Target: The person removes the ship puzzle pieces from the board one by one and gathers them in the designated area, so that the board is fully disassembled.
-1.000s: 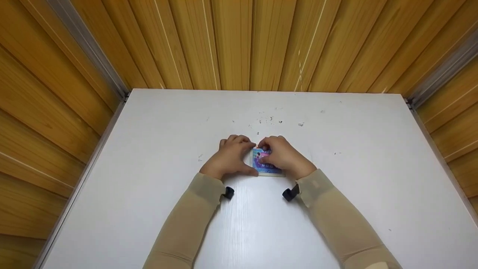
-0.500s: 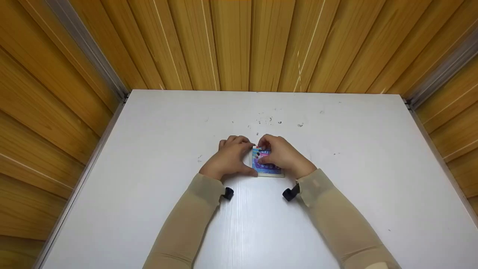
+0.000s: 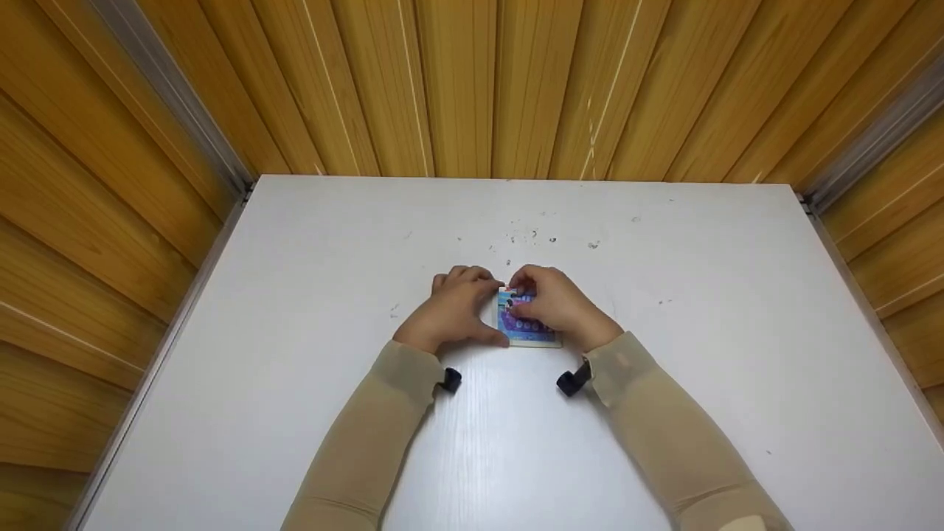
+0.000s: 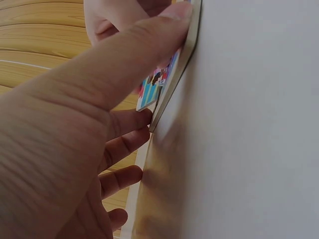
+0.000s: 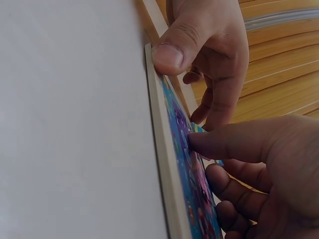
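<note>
A small jigsaw puzzle board [image 3: 529,333] with a pale rim and a blue, purple and pink picture lies flat on the white table. My left hand [image 3: 451,313] holds its left side, thumb at the near corner and index finger at the far one. Over the board's far part, my right hand [image 3: 564,306] pinches a puzzle piece [image 4: 149,94] between thumb and fingers. In the left wrist view this striped piece stands tilted, slightly raised from the board. The right wrist view shows the right thumb [image 5: 207,143] over the picture; the fingers hide much of the piece.
The white table [image 3: 295,383] carries dark scuff marks [image 3: 553,240] beyond the hands. Yellow wood-look panels [image 3: 457,88] wall it in at the back and both sides. Black wrist cameras [image 3: 570,383] sit at the cuffs.
The right fingers shift slightly over the far left part of the board with the puzzle piece. The left hand and the board stay in place.
</note>
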`<state>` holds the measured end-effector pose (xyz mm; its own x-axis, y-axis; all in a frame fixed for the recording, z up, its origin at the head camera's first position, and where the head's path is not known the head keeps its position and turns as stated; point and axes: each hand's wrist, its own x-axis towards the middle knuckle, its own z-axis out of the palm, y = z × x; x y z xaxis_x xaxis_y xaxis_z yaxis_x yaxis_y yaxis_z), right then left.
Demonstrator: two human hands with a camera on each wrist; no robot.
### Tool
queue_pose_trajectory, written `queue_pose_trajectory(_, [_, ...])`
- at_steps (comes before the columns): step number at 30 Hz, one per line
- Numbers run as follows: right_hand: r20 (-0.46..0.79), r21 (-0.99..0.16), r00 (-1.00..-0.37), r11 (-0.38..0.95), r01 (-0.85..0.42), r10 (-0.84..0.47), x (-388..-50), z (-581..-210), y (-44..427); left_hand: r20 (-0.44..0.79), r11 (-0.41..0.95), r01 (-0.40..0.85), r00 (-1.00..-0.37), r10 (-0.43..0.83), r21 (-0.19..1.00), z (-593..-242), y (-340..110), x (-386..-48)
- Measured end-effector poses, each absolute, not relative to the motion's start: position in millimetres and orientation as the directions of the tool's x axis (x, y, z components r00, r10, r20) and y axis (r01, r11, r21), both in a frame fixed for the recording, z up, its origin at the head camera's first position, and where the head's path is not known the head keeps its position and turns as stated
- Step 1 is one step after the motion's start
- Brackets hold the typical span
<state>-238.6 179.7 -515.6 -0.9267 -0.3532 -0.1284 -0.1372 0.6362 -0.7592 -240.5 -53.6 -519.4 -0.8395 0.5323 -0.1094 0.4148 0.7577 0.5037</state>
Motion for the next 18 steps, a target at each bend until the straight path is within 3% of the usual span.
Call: queue_pose_trajectory(18, [-0.136,-0.834,-0.926,0.545,-0.085,-0.351,-247.0,-517.6,191.6,-0.097,0.734,0.424,-0.830,0.550,0.530,-518.9,-55.5,-240.8])
